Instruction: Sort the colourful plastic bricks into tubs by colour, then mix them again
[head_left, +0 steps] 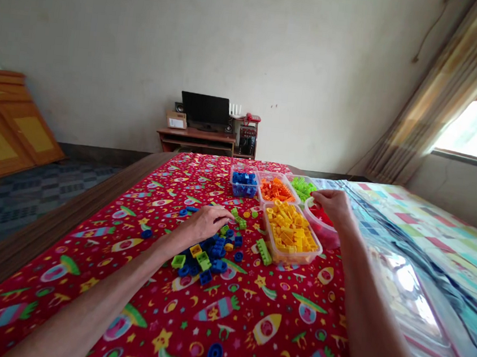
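My left hand hovers over the far side of a loose pile of toy building blocks, mostly blue blocks with a few green and yellow ones. Its fingers are loosely curled with a gap between them, near some small green blocks; nothing shows in them. My right hand is at the round tub of red blocks, fingertips pinched together over its near-left rim. Whatever may be between those fingertips is hidden. Beside the tub stands a clear box of yellow blocks, with a long green block lying at its left.
Behind are boxes of blue blocks, orange blocks and light green blocks. Stacked clear lids lie at the right. A blue wheel-shaped piece rests near the front on the red patterned cloth.
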The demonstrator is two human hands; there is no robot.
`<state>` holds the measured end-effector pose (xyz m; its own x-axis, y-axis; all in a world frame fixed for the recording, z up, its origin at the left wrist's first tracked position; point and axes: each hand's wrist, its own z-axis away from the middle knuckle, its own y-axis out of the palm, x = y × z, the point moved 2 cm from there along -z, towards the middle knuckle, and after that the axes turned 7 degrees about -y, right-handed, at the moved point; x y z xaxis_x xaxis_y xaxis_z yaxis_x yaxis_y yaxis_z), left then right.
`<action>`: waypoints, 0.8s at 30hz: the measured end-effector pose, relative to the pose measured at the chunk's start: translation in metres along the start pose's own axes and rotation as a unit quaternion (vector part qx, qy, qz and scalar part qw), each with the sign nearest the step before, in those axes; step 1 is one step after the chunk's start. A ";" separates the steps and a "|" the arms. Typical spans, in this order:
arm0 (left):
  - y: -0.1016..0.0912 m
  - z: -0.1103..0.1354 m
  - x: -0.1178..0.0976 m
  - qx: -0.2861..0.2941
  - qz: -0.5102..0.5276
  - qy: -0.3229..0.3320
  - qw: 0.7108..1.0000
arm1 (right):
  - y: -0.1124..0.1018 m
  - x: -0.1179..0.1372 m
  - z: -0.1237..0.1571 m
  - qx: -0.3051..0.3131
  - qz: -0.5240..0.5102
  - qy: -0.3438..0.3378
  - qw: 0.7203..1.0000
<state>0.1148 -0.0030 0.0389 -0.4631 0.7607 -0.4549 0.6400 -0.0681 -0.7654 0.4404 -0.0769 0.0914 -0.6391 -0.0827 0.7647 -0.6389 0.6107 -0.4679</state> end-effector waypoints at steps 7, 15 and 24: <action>0.003 -0.001 0.002 0.010 -0.011 0.004 1.000 | -0.038 -0.023 -0.003 0.000 0.268 0.039 0.963; 0.007 0.001 0.007 0.007 -0.040 0.012 0.999 | -0.050 -0.026 -0.003 0.006 0.306 0.069 0.949; 0.006 0.001 0.005 0.018 -0.072 0.027 0.997 | -0.047 -0.021 0.001 0.066 0.318 0.069 0.943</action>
<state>0.1160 -0.0008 0.0313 -0.5141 0.7982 -0.3140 0.5467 0.0228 -0.8370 0.4832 -0.1045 0.0973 -0.8550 0.3758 0.3573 -0.1990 0.3985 -0.8953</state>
